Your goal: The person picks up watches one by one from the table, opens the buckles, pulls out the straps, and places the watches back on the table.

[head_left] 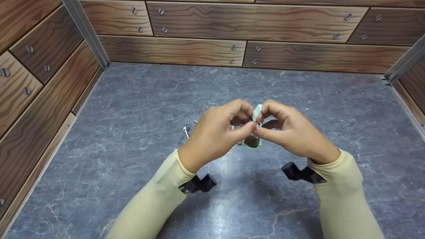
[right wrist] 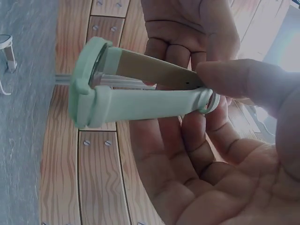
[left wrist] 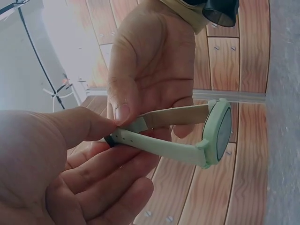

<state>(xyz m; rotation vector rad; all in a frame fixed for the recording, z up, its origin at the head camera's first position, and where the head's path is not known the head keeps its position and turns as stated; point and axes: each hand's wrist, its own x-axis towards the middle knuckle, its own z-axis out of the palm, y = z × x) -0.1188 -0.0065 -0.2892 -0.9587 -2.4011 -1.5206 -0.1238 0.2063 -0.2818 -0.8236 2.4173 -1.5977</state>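
A mint-green wristwatch (head_left: 251, 141) hangs between my two hands, its dial at the lower end and clear of the table. Its strap (right wrist: 150, 104) forms a loop with a brown inner side (left wrist: 176, 117). My left hand (head_left: 214, 131) pinches the strap near its free ends between thumb and fingers. My right hand (head_left: 294, 131) pinches the same spot from the other side, thumb tips almost meeting. A small dark ring (left wrist: 109, 140) shows on the strap there. Fingers hide much of the buckle end, so how it is fastened I cannot tell.
Partly hidden behind the left hand, a silver-white object (head_left: 186, 131) lies on the grey marbled table (head_left: 149, 89). The right wrist view shows a white-edged object (right wrist: 8, 52) on the table. Wood-patterned walls (head_left: 259, 21) enclose the back and sides.
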